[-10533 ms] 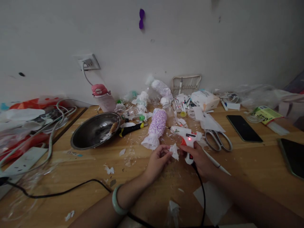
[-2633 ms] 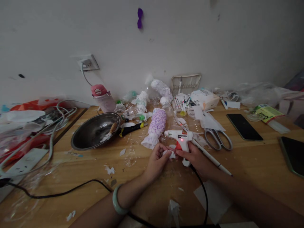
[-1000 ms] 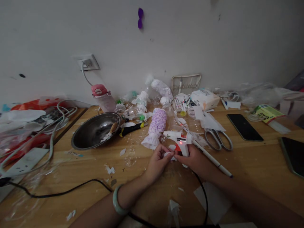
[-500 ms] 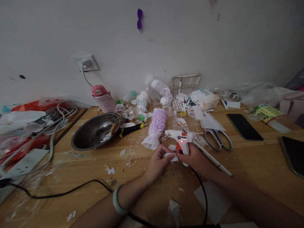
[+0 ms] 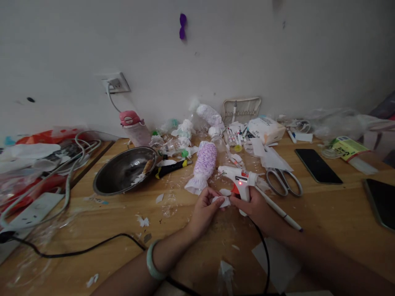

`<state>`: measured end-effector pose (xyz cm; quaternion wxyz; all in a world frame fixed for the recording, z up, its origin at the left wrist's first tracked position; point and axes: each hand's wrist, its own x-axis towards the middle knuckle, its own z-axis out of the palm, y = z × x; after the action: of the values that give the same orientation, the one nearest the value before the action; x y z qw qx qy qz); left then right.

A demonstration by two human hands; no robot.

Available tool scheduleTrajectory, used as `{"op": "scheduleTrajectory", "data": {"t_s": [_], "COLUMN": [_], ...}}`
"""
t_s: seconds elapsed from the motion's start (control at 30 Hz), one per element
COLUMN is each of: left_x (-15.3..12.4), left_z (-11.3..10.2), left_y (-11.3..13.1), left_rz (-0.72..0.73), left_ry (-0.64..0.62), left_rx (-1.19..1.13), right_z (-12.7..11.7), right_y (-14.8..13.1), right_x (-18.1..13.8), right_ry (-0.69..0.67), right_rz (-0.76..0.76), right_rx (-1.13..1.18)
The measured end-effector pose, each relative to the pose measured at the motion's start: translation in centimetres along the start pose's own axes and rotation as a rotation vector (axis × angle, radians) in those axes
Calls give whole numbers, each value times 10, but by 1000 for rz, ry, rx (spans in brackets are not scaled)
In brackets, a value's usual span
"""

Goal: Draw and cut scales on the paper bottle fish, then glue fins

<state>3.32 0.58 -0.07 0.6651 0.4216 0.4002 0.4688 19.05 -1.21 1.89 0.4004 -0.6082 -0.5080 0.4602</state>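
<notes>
My left hand (image 5: 206, 209) pinches a small piece of white paper (image 5: 222, 201) between thumb and fingers. My right hand (image 5: 256, 207) is closed round the handle of a white glue gun (image 5: 243, 184), which has a red trigger and a lit red light; its nozzle points left. The right thumb or a fingertip also reaches the paper's right edge. Just beyond the hands lies a fish-shaped piece (image 5: 205, 164) in white with purple scales. A white marker (image 5: 280, 209) lies slanting behind the right hand, partly hidden by it.
At the left is a dark metal bowl (image 5: 101, 183), with a black-and-yellow cutter (image 5: 173, 167) beside it. Grey scissors (image 5: 284, 183) and a phone (image 5: 317, 165) lie right. A pink-lidded bottle (image 5: 135, 129) stands near the wall. The glue gun's black cable (image 5: 264, 250) runs toward the front edge.
The glue gun has shifted slightly to the right, and more of its red trigger shows. The paper piece has tilted a little in my left fingers.
</notes>
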Motion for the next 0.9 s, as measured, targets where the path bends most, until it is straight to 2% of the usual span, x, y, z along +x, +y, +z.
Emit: {"op": "scheduleTrajectory", "data": {"t_s": [0.33, 0.57, 0.67, 0.9], "left_x": [-1, -4, -5, -6], "left_z": [0, -2, -2, 1], "left_y": [-2, -4, -3, -1], "left_rz": [39, 53, 40, -1], "left_ry": [-10, -22, -30, -44], "left_rx": [-15, 49, 52, -46], "right_z": [2, 2, 3, 1], "right_y": [-10, -7, -6, -2], "right_x": [-1, -2, -3, -4], "right_ry": [-59, -101, -71, 90], "right_rz": [69, -19, -2, 12], "right_rx": [-30, -20, 19, 78]}}
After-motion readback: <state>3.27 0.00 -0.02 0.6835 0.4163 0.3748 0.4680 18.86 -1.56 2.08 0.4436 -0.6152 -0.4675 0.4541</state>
